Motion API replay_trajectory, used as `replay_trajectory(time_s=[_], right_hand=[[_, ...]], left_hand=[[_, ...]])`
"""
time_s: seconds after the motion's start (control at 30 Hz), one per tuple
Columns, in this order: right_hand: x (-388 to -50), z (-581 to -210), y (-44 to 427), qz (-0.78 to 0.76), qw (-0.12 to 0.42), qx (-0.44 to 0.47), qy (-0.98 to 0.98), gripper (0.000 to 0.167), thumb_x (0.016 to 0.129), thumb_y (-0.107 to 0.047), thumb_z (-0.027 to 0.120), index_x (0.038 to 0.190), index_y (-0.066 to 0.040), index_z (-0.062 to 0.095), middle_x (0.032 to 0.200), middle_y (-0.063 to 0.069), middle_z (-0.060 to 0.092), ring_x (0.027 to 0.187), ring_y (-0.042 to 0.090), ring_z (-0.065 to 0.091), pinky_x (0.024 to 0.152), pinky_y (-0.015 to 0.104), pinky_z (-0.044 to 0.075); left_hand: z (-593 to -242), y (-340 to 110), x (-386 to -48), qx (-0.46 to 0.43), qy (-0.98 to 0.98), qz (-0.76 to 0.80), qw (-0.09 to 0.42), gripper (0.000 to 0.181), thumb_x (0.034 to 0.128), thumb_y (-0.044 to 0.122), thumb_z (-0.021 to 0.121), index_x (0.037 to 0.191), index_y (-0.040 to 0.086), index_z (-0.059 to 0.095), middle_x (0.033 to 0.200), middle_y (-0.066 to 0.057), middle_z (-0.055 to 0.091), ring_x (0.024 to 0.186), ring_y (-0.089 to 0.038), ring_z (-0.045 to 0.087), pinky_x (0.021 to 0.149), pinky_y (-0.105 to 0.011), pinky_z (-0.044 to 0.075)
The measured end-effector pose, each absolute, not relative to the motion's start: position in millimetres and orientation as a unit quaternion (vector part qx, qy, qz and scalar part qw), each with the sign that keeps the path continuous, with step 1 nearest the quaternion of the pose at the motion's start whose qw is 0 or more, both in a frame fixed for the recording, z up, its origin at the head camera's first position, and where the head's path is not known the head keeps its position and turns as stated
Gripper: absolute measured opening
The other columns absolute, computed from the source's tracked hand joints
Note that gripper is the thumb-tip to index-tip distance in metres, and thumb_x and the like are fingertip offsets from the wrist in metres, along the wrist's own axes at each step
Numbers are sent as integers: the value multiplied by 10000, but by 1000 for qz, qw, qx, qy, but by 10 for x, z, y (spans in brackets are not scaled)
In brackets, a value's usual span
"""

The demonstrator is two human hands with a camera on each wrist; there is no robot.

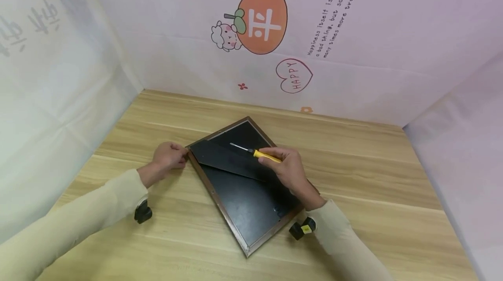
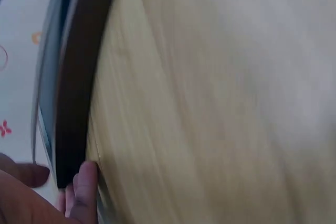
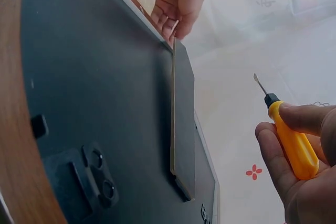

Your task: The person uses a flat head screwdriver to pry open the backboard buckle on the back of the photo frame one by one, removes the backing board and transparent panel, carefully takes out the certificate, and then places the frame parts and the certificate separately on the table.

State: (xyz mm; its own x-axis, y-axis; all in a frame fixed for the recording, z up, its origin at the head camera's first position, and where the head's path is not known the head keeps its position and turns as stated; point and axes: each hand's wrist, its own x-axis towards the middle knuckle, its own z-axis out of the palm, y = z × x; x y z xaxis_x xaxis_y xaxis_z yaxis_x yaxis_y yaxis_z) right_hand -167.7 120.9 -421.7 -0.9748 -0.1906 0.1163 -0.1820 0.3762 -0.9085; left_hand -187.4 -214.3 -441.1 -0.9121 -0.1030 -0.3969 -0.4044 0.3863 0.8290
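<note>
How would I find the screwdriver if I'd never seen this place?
On the wooden table lies a brown-edged frame. Over it, the right hand grips the screwdriver. Its yellow handle stands out from the frame's black back.

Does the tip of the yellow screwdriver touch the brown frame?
No, in the right wrist view the screwdriver points into the air, its tip apart from the frame.

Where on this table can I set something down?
The tabletop is bare between the right sleeve and the right wall, and between the frame and left sleeve. It's crowded over the frame: black board, screwdriver, right hand; left hand at its corner.
</note>
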Motion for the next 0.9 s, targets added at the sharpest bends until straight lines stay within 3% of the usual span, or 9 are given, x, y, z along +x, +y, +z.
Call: replay_trajectory(time_s=[0.17, 0.4, 0.63, 0.9], right_hand=[[-1668, -4237, 1211, -544, 5, -110, 832, 243, 865, -119, 755, 1097, -48, 748, 1064, 127, 747, 889, 188, 653, 755, 151, 558], [-1668, -4244, 1220, -544, 3, -104, 833, 237, 857, -112, 762, 1086, -51, 753, 1058, 120, 750, 896, 185, 656, 757, 144, 555], [-1675, -4255, 1211, -544, 0, -111, 832, 235, 856, -113, 763, 1082, -51, 754, 1050, 124, 751, 891, 183, 661, 760, 161, 563], [-1696, -4230, 1234, -542, -1, -102, 834, 234, 857, -120, 764, 1082, -58, 755, 1053, 119, 752, 883, 179, 653, 755, 152, 556]], left_hand=[[-4456, -2223, -1994, -106, 866, 472, 128, 357, 1002, 164, 540, 1271, -70, 548, 1288, -266, 588, 985, -254, 670, 762, -268, 603], [-4478, -2370, -2208, 30, 912, 387, 135, 267, 976, 126, 595, 1170, -51, 644, 1068, -215, 692, 799, -173, 661, 647, -242, 547], [-4481, -2439, -2340, 103, 918, 353, 152, 237, 936, 137, 655, 1132, 10, 696, 1032, -140, 721, 796, -154, 651, 642, -233, 545], [-4515, -2427, -2410, 127, 925, 337, 121, 214, 927, 114, 652, 1106, 11, 707, 982, -118, 724, 864, -185, 645, 691, -258, 499]])
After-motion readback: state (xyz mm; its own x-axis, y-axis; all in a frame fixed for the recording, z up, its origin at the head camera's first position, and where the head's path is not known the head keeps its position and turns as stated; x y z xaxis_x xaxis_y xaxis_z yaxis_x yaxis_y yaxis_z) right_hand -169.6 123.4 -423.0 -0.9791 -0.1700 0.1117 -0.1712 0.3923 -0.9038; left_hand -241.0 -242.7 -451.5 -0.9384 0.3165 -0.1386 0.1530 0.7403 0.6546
